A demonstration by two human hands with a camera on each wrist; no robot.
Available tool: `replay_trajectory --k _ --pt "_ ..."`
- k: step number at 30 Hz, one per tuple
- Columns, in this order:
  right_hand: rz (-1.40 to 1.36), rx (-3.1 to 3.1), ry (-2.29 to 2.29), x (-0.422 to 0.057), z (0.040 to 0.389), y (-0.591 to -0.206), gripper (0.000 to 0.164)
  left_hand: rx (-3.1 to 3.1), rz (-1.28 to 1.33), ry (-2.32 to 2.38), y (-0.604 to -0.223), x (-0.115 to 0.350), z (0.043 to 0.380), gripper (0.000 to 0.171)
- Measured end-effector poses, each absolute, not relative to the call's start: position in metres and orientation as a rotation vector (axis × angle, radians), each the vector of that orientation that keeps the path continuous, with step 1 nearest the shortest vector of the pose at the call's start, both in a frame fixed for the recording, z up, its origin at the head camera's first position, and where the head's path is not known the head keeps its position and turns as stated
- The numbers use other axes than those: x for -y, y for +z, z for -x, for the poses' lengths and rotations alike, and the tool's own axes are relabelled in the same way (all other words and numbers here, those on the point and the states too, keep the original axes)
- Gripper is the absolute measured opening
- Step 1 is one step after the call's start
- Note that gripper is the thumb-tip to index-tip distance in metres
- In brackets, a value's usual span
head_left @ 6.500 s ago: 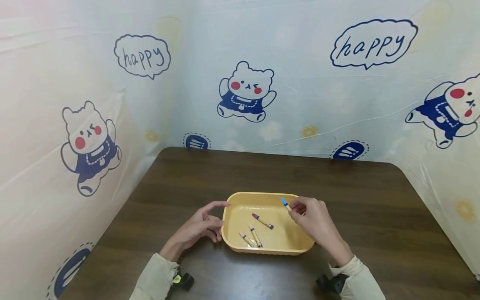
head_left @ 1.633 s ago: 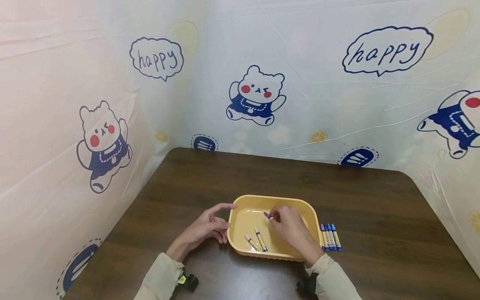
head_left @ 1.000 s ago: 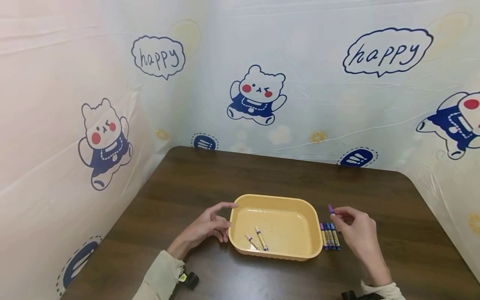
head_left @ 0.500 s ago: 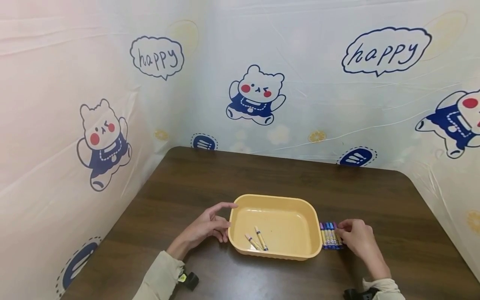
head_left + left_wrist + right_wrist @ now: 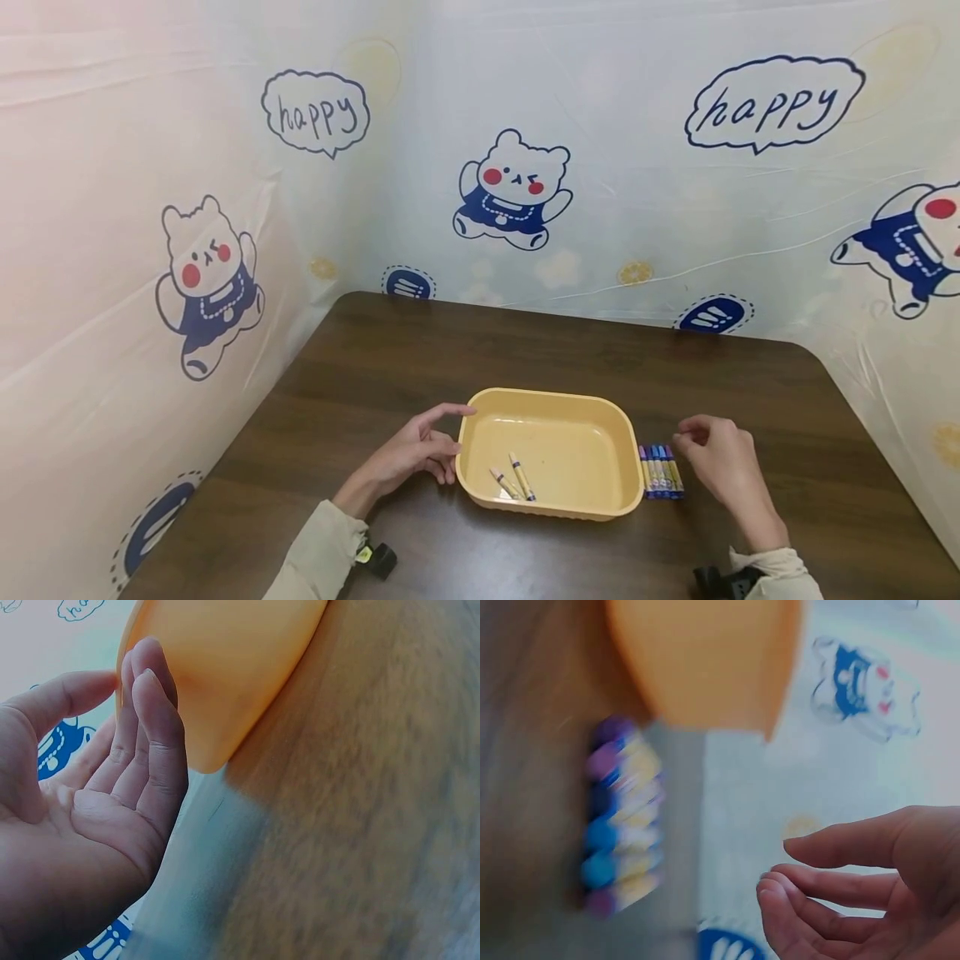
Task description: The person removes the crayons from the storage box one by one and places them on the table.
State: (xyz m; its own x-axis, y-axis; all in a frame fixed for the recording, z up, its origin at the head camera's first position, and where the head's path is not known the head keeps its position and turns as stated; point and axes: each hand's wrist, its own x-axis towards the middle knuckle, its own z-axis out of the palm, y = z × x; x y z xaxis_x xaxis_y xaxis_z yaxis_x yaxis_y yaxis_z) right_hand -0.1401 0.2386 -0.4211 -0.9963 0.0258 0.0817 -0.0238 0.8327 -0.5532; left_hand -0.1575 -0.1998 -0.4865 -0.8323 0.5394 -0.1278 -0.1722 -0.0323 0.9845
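A yellow tray [image 5: 627, 435] sits on the dark wooden table [image 5: 525, 350], with two crayons [image 5: 513, 479] lying near its front left. Several blue and purple crayons [image 5: 659, 472] lie side by side on the table just right of the tray, blurred in the right wrist view [image 5: 622, 825]. My left hand [image 5: 420, 450] rests with straight fingers [image 5: 146, 727] against the tray's left wall [image 5: 225, 667]. My right hand [image 5: 716, 462] hovers just right of the crayon row, fingers loosely curled [image 5: 832, 877], holding nothing.
Printed plastic sheeting [image 5: 525, 125] with bears and "happy" bubbles walls the table on the left, back and right. Bare tabletop lies behind the tray and at the far right.
My right hand took a purple crayon from the tray, laid it at the right end of the row, let go and lifted slightly away. The left hand has stayed put.
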Motion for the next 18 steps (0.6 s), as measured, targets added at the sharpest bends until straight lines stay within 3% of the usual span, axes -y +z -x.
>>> replay_trajectory --k 7,18 --pt "-0.172 2.777 0.879 -0.186 0.140 -0.399 0.014 -1.762 -0.388 1.921 -0.487 0.201 0.158 0.056" --pt "-0.520 2.798 0.907 -0.093 0.133 -0.417 0.011 -1.766 -0.400 1.915 -0.490 0.201 0.158 0.055"
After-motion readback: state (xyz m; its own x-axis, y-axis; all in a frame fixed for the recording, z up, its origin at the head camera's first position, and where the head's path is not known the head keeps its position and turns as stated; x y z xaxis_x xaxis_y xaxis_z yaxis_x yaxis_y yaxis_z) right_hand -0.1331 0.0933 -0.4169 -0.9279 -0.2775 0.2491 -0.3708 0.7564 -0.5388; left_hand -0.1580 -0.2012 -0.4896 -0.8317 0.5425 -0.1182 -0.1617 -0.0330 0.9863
